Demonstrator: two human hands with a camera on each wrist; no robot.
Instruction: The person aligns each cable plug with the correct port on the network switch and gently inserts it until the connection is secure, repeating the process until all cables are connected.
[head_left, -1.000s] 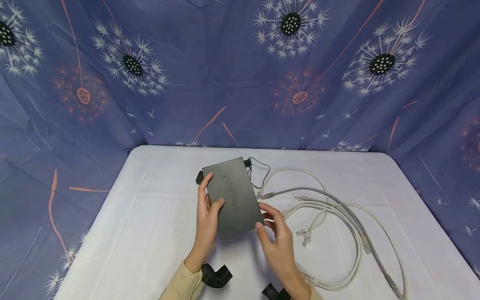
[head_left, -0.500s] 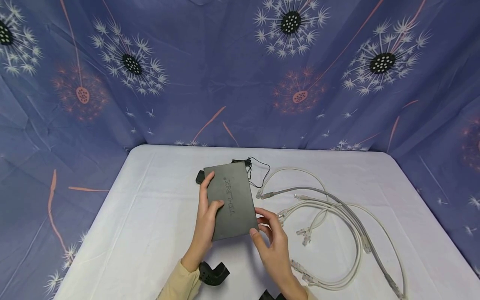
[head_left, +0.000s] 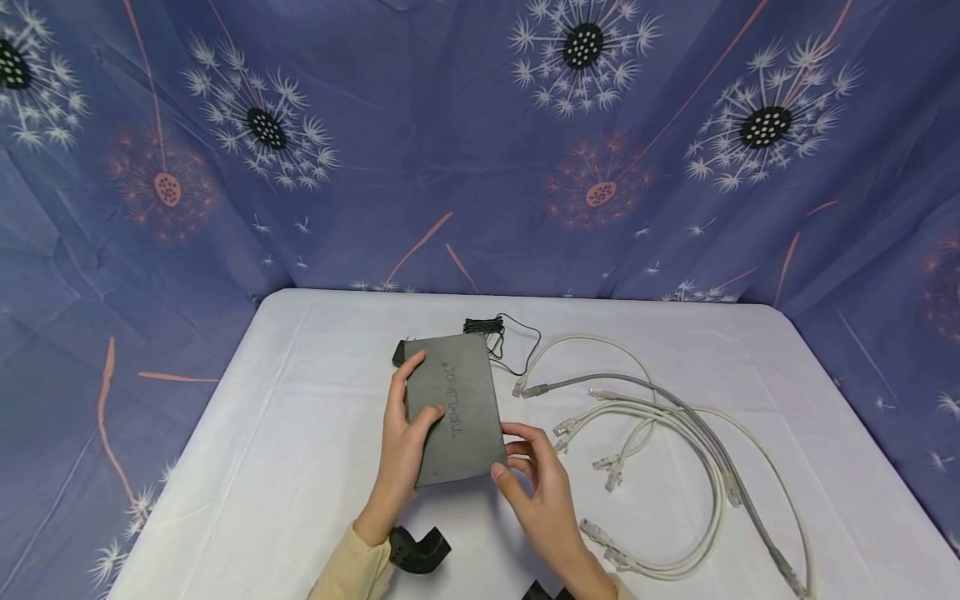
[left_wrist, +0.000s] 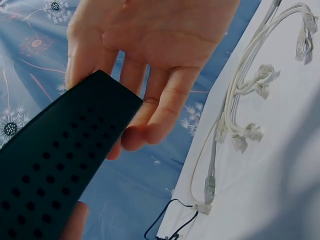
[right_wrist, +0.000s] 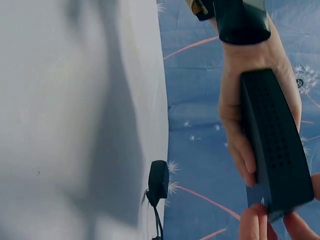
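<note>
A dark grey metal network switch (head_left: 468, 383) marked TP-LINK is held above the table. My left hand (head_left: 401, 446) grips its left edge, the thumb lying on the top face. At the lower right corner my right hand (head_left: 546, 504) pinches the switch between thumb and fingers. The left wrist view shows a vented end (left_wrist: 65, 160) of the switch close up, with the right hand (left_wrist: 155, 35) beyond it. In the right wrist view the left hand (right_wrist: 237, 125) lies along the switch; its port side cannot be made out.
Behind the switch lies a black power adapter (head_left: 400, 353) with a bundled black cord (head_left: 482, 326). Coiled white network cables (head_left: 712, 500) and a grey cable (head_left: 708, 429) cover the right of the white table (head_left: 300, 467). A patterned curtain (head_left: 450, 150) stands behind.
Both hands have shifted the switch slightly left and toward the person, turning it a little straighter. More of the bundled black cord now shows behind it.
</note>
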